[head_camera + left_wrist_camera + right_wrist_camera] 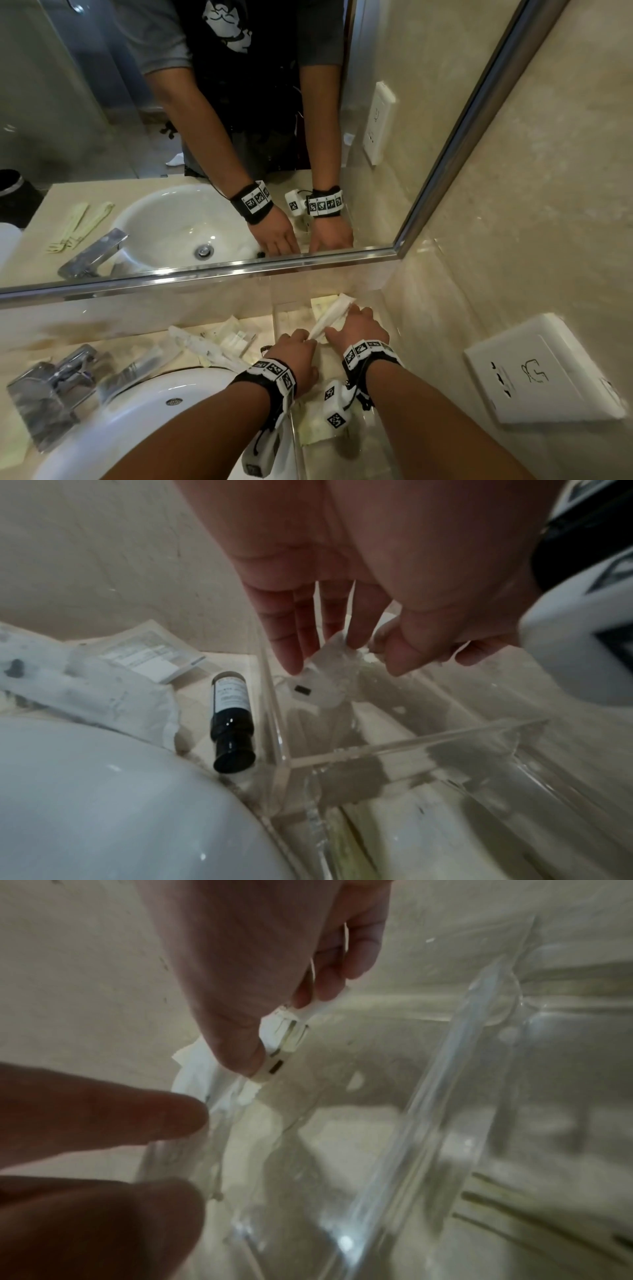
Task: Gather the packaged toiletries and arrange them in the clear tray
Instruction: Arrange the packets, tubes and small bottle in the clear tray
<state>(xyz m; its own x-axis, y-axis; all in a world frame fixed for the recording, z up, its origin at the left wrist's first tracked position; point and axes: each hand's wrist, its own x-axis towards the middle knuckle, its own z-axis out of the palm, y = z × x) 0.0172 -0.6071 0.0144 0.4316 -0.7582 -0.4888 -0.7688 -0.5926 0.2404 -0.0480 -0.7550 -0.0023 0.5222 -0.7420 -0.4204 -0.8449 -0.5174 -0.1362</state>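
Long white packet (pixel 331 317) held over the clear tray (pixel 281 320), at the back right of the counter beside the sink (pixel 144 404). Lies directly ahead of both hands, slung between them. Long axis slanted: near end low and left, far end higher, right, toward the mirror. Right hand (pixel 359 329) curled round the far part, thumb and fingers pinching it. Left hand (pixel 296 356) at the near end, fingertips (pixel 291 653) and thumb closed on the crinkled wrapper there; grip firmness hard to judge. Both equally near, one at each end.

In the wrist views, packet above the tray's far compartment, behind a clear divider (pixel 411 745); touching the floor or not, cannot tell. Another pale packet seemingly already in the nearer part, under the wrists.

Judged next: lowering flat, long axis along the compartment walls.

Still outside, left of the tray: dark bottle (pixel 231 721) lying just beside the wall, cap toward the sink, more wrapped packets (pixel 103 685) beyond it.
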